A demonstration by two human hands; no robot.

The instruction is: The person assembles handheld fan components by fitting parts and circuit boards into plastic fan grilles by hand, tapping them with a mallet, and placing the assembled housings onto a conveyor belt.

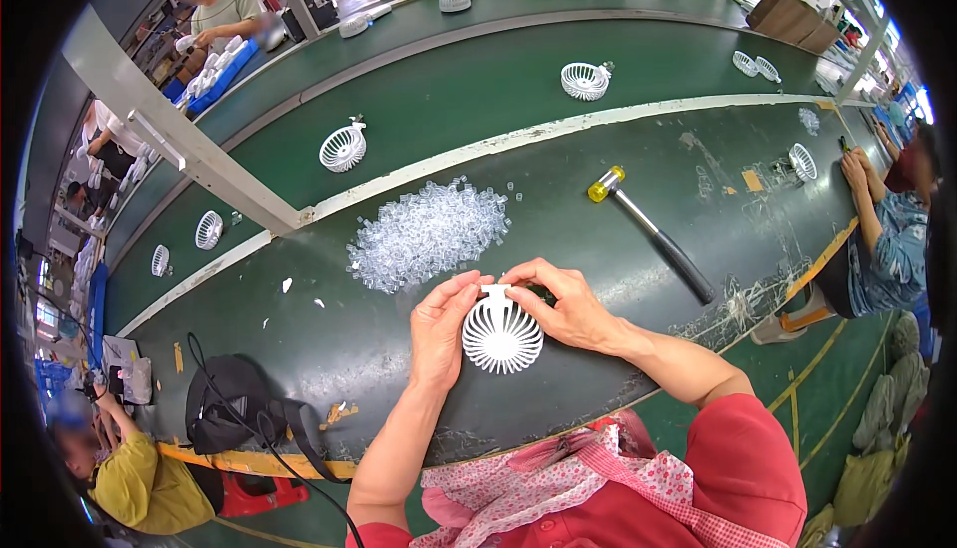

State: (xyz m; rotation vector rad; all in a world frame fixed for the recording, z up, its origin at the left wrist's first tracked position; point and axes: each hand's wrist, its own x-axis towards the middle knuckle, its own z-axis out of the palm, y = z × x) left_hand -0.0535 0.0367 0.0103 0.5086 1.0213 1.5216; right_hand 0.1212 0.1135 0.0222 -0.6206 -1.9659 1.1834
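A white round slotted fan housing [502,337] sits in front of me over the dark worktable, its short neck pointing away. My left hand [444,321] is closed along its left side, thumb and fingertips at the neck. From the right, my right hand [560,307] pinches the neck with thumb and index finger. Whether a small part lies between the fingertips is hidden. Just beyond my hands spreads a heap of small clear plastic pieces [431,234]. To the right lies a hammer [658,237] with yellow faces and a black grip.
Beyond a pale rail, a green conveyor [449,100] carries several white fan housings [584,81]. A metal post [184,130] rises at left. A black cap [239,404] and cable lie on the table's left. Co-workers sit at both sides; another housing [802,162] lies near the right one.
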